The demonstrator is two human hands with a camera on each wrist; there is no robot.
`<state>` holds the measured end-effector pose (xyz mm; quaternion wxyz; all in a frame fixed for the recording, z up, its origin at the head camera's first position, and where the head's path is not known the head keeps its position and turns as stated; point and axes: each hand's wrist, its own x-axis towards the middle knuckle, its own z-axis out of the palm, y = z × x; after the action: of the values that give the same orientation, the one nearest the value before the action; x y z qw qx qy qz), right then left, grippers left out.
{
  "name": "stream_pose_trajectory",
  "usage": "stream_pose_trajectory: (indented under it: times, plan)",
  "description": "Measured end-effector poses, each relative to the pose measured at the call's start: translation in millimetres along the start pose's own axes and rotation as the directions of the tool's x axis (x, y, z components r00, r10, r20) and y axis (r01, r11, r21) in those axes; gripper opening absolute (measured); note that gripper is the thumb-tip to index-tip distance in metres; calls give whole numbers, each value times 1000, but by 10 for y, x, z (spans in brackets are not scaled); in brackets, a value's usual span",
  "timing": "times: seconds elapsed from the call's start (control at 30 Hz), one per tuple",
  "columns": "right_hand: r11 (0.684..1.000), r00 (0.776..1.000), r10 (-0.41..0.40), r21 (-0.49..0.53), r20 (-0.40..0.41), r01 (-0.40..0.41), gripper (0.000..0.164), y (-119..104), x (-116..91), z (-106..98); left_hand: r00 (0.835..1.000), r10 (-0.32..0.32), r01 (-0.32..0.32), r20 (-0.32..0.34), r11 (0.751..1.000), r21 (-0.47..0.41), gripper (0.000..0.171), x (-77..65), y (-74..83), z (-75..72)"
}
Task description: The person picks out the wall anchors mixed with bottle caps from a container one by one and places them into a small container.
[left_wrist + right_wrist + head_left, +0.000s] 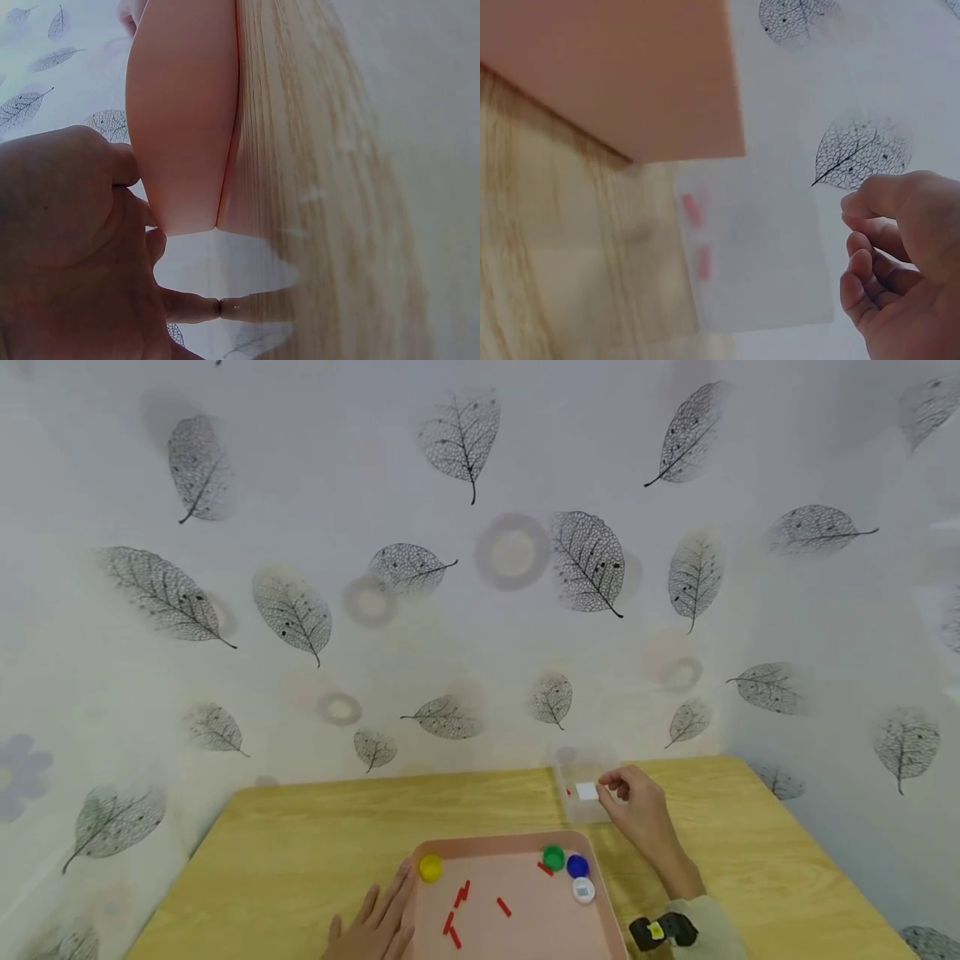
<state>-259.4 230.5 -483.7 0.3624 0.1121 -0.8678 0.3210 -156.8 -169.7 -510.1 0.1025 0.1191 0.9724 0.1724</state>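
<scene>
My left hand (375,920) lies with fingers extended against the left side of a pink tray (510,843). In the left wrist view its fingers touch the tray wall (180,135). My right hand (637,806) hovers at the right side of a clear plastic box (588,814) behind the tray. Its fingers are curled, thumb and forefinger tips close together, and nothing shows between them in the right wrist view. Inside the box are a white square (587,791) and a red piece (568,792); the right wrist view shows two blurred red pieces (693,211) through its wall.
Several short red sticks (504,907) lie in the tray. A yellow cap (431,868) sits in its left back corner; green (553,858), blue (577,866) and white caps (583,891) sit at the back right. Behind the wooden table (315,827) stands a leaf-patterned wall (465,635).
</scene>
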Motion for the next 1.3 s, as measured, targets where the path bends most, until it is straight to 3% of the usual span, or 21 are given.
stream_pose_trajectory:
  times: [0.27,0.5,0.67,0.8,0.97,1.3]
  plan:
    - [998,997,30,53,78,-34,14,-188,22,-88,997,41,-40,65,999,-11,67,-21,-19,-62]
    - [980,980,103,149,171,-129,10,-385,-11,-198,993,97,-91,62,992,-83,64,-20,-13,-91]
    - [966,966,108,204,234,-157,9,-553,-104,-209,993,81,-74,85,993,-89,66,-33,-5,-90]
    - [957,964,93,245,249,-156,12,-690,-182,-215,994,58,-51,93,996,-68,68,-46,-8,-91]
    - [951,967,84,272,241,-150,19,-802,-269,-210,995,72,-66,75,994,-82,66,-45,-27,-93]
    - [942,968,86,297,238,-157,23,-988,-485,-97,990,87,-83,109,996,-38,68,-28,-23,-103]
